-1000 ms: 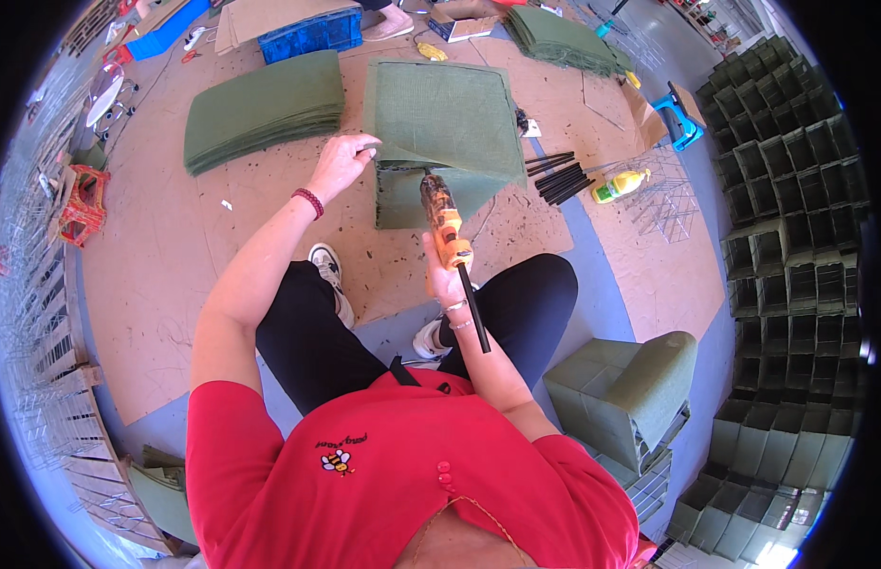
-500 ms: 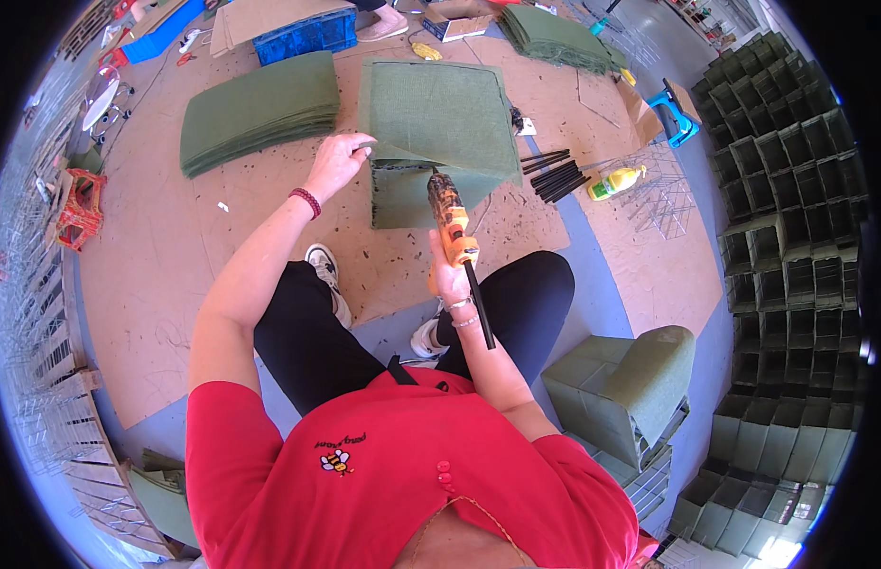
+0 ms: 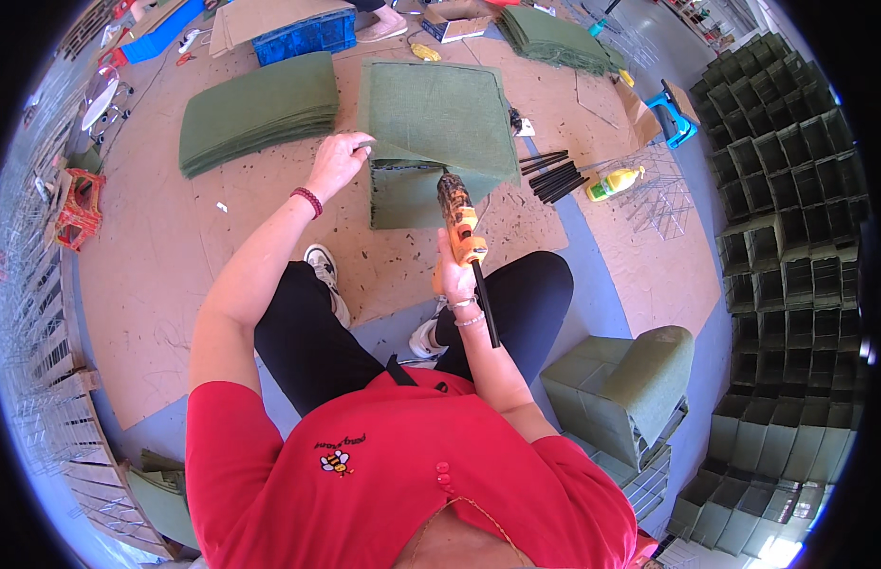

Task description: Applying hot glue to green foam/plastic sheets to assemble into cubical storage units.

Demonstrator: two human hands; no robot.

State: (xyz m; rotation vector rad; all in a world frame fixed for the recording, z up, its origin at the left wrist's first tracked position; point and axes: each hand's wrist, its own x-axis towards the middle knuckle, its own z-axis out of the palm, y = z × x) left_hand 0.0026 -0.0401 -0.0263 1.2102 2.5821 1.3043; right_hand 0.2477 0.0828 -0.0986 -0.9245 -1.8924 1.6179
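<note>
There, the left hand (image 3: 339,163) pinched the green flap (image 3: 405,149), probably soft, best taken by its edge; the right hand (image 3: 454,277) clasped a light-looking glue gun (image 3: 462,225).

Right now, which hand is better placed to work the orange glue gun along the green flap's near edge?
Probably the right hand: it holds the orange glue gun, its tip close to the near edge of the green flap. The left hand is at the flap's near-left corner.
</note>
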